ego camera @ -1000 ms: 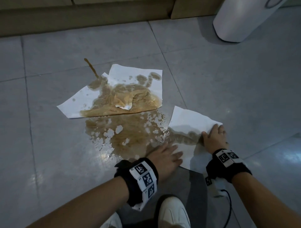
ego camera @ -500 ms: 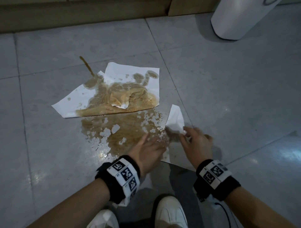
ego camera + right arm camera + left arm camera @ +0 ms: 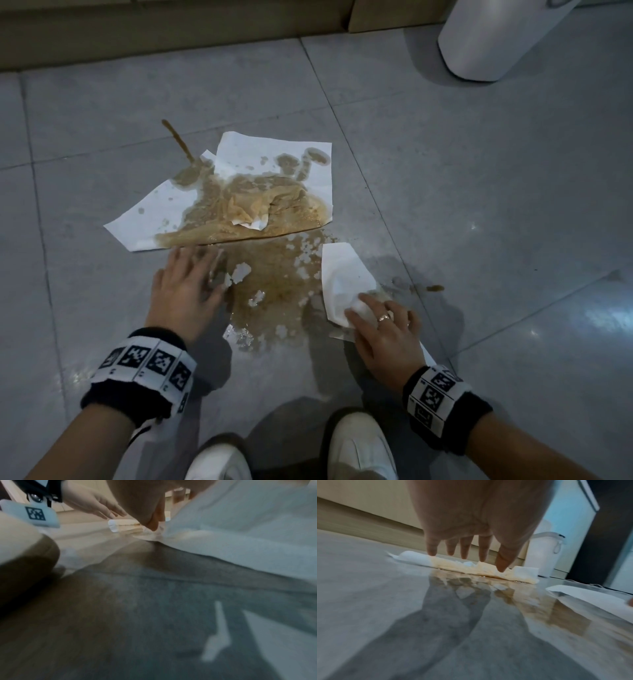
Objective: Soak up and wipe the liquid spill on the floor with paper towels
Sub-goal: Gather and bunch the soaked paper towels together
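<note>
Glossy grey tiles (image 3: 479,205) hold a brown puddle (image 3: 274,274); left hand (image 3: 185,291) spread, right hand (image 3: 383,329) pinching crumpled white paper towel (image 3: 346,277).

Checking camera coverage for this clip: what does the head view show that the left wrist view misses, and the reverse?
Only the head view shows the right hand gripping the fresh paper towel, both wristbands and the white shoes. Only the left wrist view shows the left hand's palm side, fingers straight above the floor, holding nothing. Both show the brown spill, the soaked towels beyond it and the white bin.
</note>
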